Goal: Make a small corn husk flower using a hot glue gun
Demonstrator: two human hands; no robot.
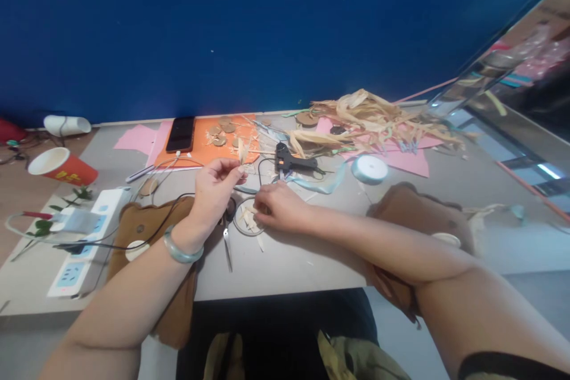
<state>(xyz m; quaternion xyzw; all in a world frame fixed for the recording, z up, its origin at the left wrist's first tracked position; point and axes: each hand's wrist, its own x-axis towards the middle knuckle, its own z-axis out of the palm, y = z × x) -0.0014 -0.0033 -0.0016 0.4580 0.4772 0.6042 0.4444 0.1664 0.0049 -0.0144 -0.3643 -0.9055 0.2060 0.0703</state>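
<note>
A small pale strip of dried corn husk point(243, 151) stands upright between the pinched thumb and fingers of my left hand point(214, 187). My right hand point(282, 206) is over the right edge of a round, ring-like dish point(236, 224), fingers bent together and pointing down. Cut husk pieces point(249, 221) lie inside the dish; whatever those right fingertips hold is hidden. Scissors point(227, 240) rest just left of the dish, blades toward me. Behind my right hand lies a black glue gun point(294, 160). A light blue ribbon spool point(369, 169) sits to its right.
Dried husks point(365, 110) pile up at the back right. Wooden discs point(219, 140) lie on orange paper point(200, 145) beside a phone point(181, 133). A power strip point(84, 243), paper cup point(62, 166) and brown cushions point(133, 222) flank the workspace. A blue partition point(267, 29) stands behind.
</note>
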